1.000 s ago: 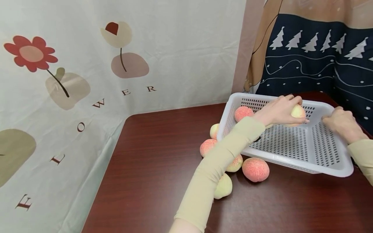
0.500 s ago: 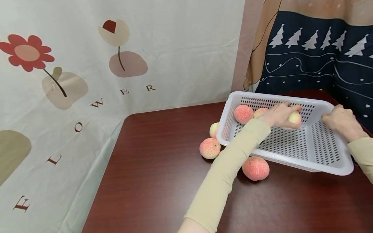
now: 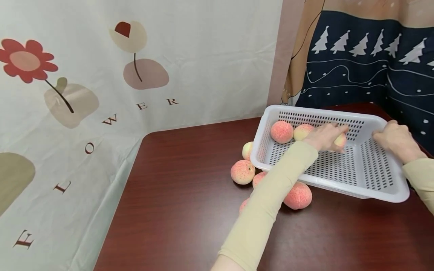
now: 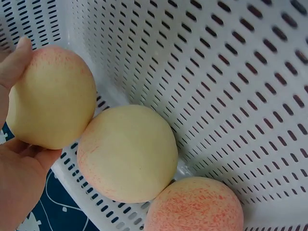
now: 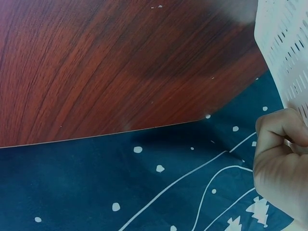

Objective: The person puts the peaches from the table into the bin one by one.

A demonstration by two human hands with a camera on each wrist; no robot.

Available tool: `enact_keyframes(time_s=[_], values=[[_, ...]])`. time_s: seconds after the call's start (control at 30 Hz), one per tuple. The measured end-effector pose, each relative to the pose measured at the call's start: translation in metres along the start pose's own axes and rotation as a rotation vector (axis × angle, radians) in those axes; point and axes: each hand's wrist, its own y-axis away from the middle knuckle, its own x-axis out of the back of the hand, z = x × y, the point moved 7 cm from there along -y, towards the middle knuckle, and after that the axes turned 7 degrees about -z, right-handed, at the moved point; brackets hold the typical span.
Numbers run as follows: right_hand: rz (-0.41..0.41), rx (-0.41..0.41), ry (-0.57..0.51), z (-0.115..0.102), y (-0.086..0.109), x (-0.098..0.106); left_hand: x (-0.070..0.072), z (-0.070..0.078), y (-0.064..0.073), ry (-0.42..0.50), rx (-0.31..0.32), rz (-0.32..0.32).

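Note:
My left hand [image 3: 324,136] reaches into a white perforated plastic basket [image 3: 377,165] and holds a yellow-pink peach [image 4: 55,98], thumb on one side and fingers curled below. That peach touches a second pale peach [image 4: 127,154] along the basket's long far wall. A redder peach [image 3: 282,131] lies beyond it in the far left corner. At the basket's right end, my right hand [image 3: 396,141] grips the rim; in the right wrist view the curled fingers [image 5: 279,127] show at the basket's edge.
Several peaches lie outside on the dark red table [image 3: 169,188], near the basket's left corner: a speckled one [image 3: 243,172], a pale one [image 3: 247,150], and a red one [image 3: 298,196] at the front side. My left sleeve [image 3: 268,205] partly covers others. Printed curtains hang behind.
My left hand has lowered the peach in the basket and moved it slightly left, beside the second peach. The right hand keeps its place on the rim.

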Motion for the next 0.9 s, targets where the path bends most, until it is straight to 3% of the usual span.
enact_keyframes(time_s=[0.17, 0.4, 0.9], values=[[0.002, 0.008, 0.010, 0.000, 0.000, 0.000, -0.003, 0.003, -0.003, -0.094, 0.050, -0.017], [0.003, 0.004, 0.011, 0.000, -0.001, 0.001, -0.001, 0.001, -0.004, -0.132, 0.117, 0.004], [0.002, -0.005, 0.000, 0.000, 0.000, -0.001, 0.006, -0.007, 0.005, -0.092, 0.113, 0.021]])
